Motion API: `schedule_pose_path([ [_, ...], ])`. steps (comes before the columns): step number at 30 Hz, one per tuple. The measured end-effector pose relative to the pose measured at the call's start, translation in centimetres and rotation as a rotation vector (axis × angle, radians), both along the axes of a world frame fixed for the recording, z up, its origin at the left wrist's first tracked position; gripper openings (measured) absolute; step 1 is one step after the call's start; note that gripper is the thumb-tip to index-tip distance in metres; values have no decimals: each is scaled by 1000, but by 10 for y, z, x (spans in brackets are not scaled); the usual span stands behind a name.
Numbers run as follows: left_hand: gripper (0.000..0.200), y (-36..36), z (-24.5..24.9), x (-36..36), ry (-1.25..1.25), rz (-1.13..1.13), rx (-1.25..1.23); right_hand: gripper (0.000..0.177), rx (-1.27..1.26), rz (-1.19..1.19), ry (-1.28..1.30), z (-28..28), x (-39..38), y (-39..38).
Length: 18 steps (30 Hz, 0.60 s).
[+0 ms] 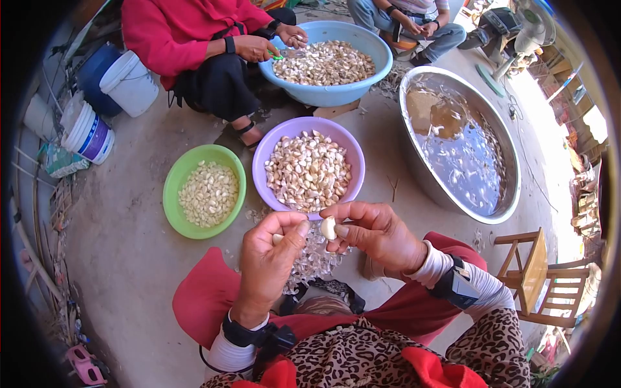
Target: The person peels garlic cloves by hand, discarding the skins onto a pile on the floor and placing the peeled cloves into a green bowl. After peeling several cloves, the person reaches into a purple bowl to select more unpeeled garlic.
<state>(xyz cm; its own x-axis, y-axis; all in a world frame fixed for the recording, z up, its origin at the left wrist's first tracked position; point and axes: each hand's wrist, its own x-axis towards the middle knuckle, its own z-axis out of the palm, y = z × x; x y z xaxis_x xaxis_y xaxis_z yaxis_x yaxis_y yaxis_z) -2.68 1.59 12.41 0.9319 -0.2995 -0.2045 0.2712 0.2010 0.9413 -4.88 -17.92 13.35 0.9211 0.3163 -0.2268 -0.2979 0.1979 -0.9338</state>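
Between the thumb and fingers of my right hand (375, 234) is a pale garlic clove (328, 227), held upright. Close beside it on the left, my left hand (270, 255) has its thumb and fingertips pressed together, with a small whitish piece, seemingly another clove (277, 238), tucked in the curled fingers. Just beyond both hands stands a purple basin (259, 161) heaped with garlic cloves in pinkish skins. To its left, a green basin (171, 194) holds paler, peeled-looking cloves. Loose papery skins (314, 255) lie on the floor below my hands.
A large metal tub (420, 174) of water with floating skins stands at right. At the back, a person in red (162, 39) works over a blue basin (323, 97) of garlic; another sits beyond. White buckets (132, 87) line the left; a wooden chair (533, 275) stands right.
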Motion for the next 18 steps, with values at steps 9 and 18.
schedule_pose_path([
  [9, 11, -8, -4, -3, -68, -180, 21, 23, -59, 51, -111, -4, -1, 5],
  [18, 10, -11, -7, -5, -103, -187, 22, 25, -82, 36, -111, -2, -4, 8],
])
